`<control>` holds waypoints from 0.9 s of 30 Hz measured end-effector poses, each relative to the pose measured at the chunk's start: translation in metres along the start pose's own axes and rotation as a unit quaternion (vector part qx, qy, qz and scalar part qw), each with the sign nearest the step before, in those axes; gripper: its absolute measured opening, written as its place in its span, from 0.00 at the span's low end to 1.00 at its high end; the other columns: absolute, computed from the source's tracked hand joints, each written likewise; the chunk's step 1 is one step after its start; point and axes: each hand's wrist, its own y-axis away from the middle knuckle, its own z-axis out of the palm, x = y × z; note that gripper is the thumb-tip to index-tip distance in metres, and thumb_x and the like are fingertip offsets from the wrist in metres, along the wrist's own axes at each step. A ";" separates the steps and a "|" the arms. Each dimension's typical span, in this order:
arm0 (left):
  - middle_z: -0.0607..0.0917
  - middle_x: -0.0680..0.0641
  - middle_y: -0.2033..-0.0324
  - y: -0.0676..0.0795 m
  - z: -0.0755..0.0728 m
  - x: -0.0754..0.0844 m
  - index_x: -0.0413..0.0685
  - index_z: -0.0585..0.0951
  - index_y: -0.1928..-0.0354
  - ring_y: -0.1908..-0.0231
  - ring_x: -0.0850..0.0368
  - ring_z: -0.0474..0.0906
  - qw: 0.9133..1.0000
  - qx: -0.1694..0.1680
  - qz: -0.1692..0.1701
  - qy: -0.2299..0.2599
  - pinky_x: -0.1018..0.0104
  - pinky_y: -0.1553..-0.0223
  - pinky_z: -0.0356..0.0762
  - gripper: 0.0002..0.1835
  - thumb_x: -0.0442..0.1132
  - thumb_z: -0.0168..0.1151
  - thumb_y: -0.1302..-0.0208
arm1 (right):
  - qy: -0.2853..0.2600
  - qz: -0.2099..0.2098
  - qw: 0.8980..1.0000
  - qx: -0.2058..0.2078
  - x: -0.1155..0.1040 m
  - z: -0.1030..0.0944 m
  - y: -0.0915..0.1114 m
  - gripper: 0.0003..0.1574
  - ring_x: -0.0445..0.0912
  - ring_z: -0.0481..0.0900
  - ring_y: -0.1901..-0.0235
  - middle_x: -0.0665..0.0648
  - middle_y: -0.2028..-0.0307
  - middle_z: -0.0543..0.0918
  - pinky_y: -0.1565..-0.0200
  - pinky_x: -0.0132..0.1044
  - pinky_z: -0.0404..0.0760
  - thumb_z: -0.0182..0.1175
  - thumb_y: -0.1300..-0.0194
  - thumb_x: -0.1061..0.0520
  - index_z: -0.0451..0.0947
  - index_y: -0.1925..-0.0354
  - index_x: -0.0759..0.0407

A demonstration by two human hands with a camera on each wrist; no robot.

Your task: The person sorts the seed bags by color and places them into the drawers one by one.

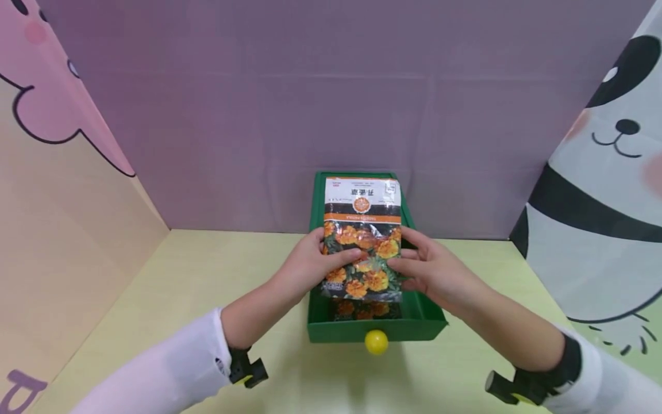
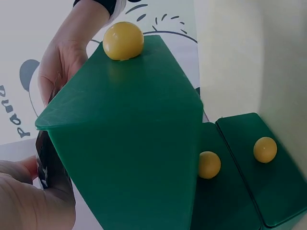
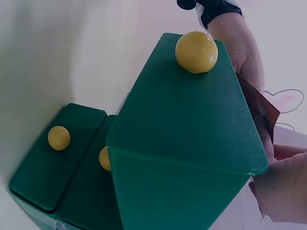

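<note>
A seed packet (image 1: pixel 362 230) printed with orange marigolds, its lettering upside down in the head view, is held over an open green drawer (image 1: pixel 357 330). My left hand (image 1: pixel 312 261) grips its left edge, thumb across the front and other fingers mostly hidden behind. On the opposite edge my right hand (image 1: pixel 434 270) pinches it, thumb in front. Under this packet, another dark packet with orange flowers (image 1: pixel 364 310) lies in the drawer. In the left wrist view, the held packet (image 2: pixel 50 160) is seen edge-on beside the drawer.
A round yellow knob (image 1: pixel 376 342) sticks out from the drawer front. Below, in the left wrist view, are two more green drawers (image 2: pixel 268 187) with yellow knobs, both closed. A purple-grey panel (image 1: pixel 284 115) stands behind, with a panda-printed wall (image 1: pixel 600 259) on the right.
</note>
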 end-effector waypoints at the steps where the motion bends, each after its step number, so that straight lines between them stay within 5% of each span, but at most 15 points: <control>1: 0.82 0.43 0.58 0.000 0.001 0.000 0.48 0.69 0.46 0.63 0.54 0.80 1.000 0.000 0.001 -0.001 0.60 0.60 0.80 0.29 0.50 0.67 0.48 | 0.002 0.001 1.000 0.003 0.000 0.000 0.000 0.46 0.52 0.77 0.53 0.69 0.42 0.70 0.55 0.41 0.79 0.53 0.34 0.57 0.38 0.29 0.53; 14: 0.82 0.44 0.58 0.000 0.001 0.004 0.49 0.69 0.45 0.64 0.55 0.80 0.999 0.000 0.005 -0.035 0.60 0.61 0.80 0.28 0.51 0.64 0.45 | -0.001 0.001 1.000 0.022 0.002 -0.008 0.001 0.46 0.49 0.79 0.56 0.62 0.49 0.77 0.57 0.37 0.80 0.55 0.35 0.58 0.40 0.29 0.53; 16: 0.81 0.47 0.66 -0.001 0.000 0.004 0.48 0.68 0.43 0.69 0.59 0.78 0.998 0.001 0.017 -0.064 0.64 0.67 0.79 0.29 0.54 0.61 0.42 | -0.002 -0.002 1.000 0.020 0.002 -0.010 0.001 0.45 0.49 0.78 0.55 0.62 0.48 0.77 0.56 0.38 0.80 0.55 0.35 0.58 0.41 0.29 0.53; 21: 0.77 0.46 0.72 -0.014 -0.008 0.007 0.45 0.67 0.43 0.76 0.56 0.71 0.995 0.027 0.065 -0.070 0.67 0.75 0.73 0.26 0.55 0.50 0.34 | -0.004 -0.014 1.000 0.017 0.003 -0.019 0.004 0.44 0.50 0.78 0.55 0.60 0.49 0.77 0.55 0.39 0.79 0.55 0.35 0.58 0.42 0.29 0.53; 24: 0.79 0.42 0.55 -0.026 -0.017 0.009 0.45 0.67 0.44 0.64 0.53 0.78 0.991 0.049 0.119 -0.031 0.61 0.64 0.80 0.22 0.51 0.47 0.31 | -0.003 -0.016 1.000 0.016 0.004 -0.024 0.007 0.44 0.49 0.79 0.56 0.56 0.51 0.80 0.55 0.38 0.79 0.55 0.35 0.57 0.42 0.29 0.54; 27: 0.73 0.44 0.45 -0.041 -0.033 0.007 0.48 0.67 0.41 0.52 0.55 0.74 0.974 0.076 0.196 -0.080 0.57 0.54 0.77 0.21 0.51 0.46 0.31 | -0.003 -0.011 1.000 0.014 0.005 -0.028 0.010 0.44 0.49 0.79 0.55 0.53 0.52 0.81 0.55 0.38 0.79 0.55 0.35 0.56 0.42 0.29 0.54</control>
